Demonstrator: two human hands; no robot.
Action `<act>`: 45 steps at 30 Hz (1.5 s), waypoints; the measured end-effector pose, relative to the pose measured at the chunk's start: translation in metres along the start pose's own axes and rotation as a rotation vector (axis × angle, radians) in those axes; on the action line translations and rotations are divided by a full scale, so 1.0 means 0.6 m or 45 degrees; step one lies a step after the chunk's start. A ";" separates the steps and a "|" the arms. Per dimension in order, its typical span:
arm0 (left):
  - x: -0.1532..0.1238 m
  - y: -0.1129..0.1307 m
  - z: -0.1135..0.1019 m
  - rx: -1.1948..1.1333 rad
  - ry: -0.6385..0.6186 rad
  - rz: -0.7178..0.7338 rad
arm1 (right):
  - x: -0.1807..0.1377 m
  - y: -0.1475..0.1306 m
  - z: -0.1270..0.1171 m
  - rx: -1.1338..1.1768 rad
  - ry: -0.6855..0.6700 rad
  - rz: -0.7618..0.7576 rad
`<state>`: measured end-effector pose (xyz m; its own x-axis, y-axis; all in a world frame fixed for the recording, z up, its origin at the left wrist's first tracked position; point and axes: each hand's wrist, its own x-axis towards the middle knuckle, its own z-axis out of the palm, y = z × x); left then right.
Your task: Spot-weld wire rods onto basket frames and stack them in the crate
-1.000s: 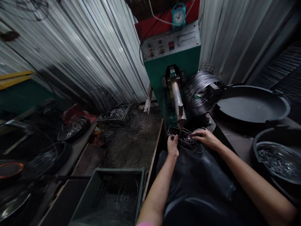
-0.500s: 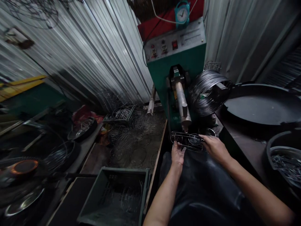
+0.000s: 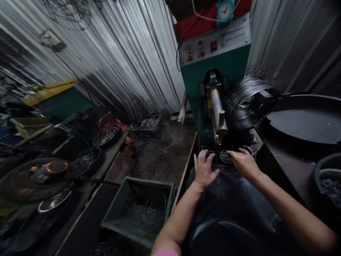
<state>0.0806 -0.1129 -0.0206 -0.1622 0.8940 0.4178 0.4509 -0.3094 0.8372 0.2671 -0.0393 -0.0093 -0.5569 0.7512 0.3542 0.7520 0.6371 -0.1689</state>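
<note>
My right hand pinches the right end of a round wire frame, made of thin bright rods, below the tip of a spot welder. My left hand lies at the frame's left side, fingers spread and thumb out. Its fingertips overlap the wire; I cannot tell how firmly they touch it. Behind the frame, partly covered, a round dish holds small metal bits. A black apron covers the lap under both hands.
A coil of wire and a wide black pan stand to the right. At lower left is a green crate with wire pieces inside. A fan stands further left, and tangled wire covers the floor.
My left hand has turned from palm-up under the frame to back-up with fingers spread over its left side. The frame now appears flatter, more edge-on. The view has shifted left.
</note>
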 end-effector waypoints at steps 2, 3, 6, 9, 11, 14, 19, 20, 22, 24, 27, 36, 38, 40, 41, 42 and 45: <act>0.025 0.007 0.005 0.118 -0.159 0.160 | -0.001 -0.005 -0.004 -0.001 0.001 -0.016; 0.036 0.007 0.009 0.149 -0.205 0.208 | -0.002 -0.007 -0.007 -0.003 -0.002 -0.018; 0.059 0.004 0.014 0.112 -0.260 0.247 | -0.001 -0.004 -0.016 -0.020 0.013 -0.007; 0.075 0.004 0.011 -0.074 -0.227 0.127 | 0.011 0.004 -0.022 -0.046 0.067 -0.012; 0.088 0.004 0.007 -0.078 -0.222 0.067 | 0.022 0.009 -0.022 -0.060 0.107 -0.033; 0.106 -0.001 0.002 0.317 -0.363 0.207 | 0.037 0.015 -0.017 -0.093 0.183 -0.063; 0.118 -0.015 0.000 0.802 -0.489 0.526 | 0.037 0.015 -0.014 -0.110 0.257 -0.083; 0.118 -0.017 0.000 0.818 -0.488 0.544 | 0.037 0.014 -0.015 -0.109 0.260 -0.079; 0.122 -0.021 0.000 0.824 -0.485 0.538 | 0.039 0.013 -0.017 -0.114 0.253 -0.070; 0.129 -0.026 0.001 0.808 -0.481 0.511 | 0.045 0.013 -0.018 -0.126 0.236 -0.061; 0.143 -0.034 0.002 0.757 -0.480 0.498 | 0.055 0.013 -0.018 -0.151 0.217 -0.035; 0.170 -0.048 -0.006 0.610 -0.643 0.485 | 0.058 0.009 -0.014 -0.183 0.178 -0.012; 0.176 -0.051 -0.008 0.579 -0.674 0.501 | 0.058 0.009 -0.013 -0.179 0.160 0.001; 0.182 -0.053 -0.010 0.556 -0.701 0.512 | 0.058 0.009 -0.012 -0.184 0.140 0.018; 0.184 -0.053 -0.011 0.550 -0.713 0.514 | 0.057 0.008 -0.012 -0.186 0.134 0.025; 0.187 -0.054 -0.012 0.546 -0.728 0.518 | 0.056 0.007 -0.012 -0.185 0.130 0.032; 0.195 -0.057 -0.012 0.540 -0.780 0.525 | 0.053 0.000 -0.015 -0.187 0.138 0.054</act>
<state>0.0399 0.0001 0.0020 0.5359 0.7917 0.2934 0.6799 -0.6107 0.4060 0.2525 -0.0167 0.0103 -0.4881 0.7491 0.4479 0.8220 0.5671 -0.0527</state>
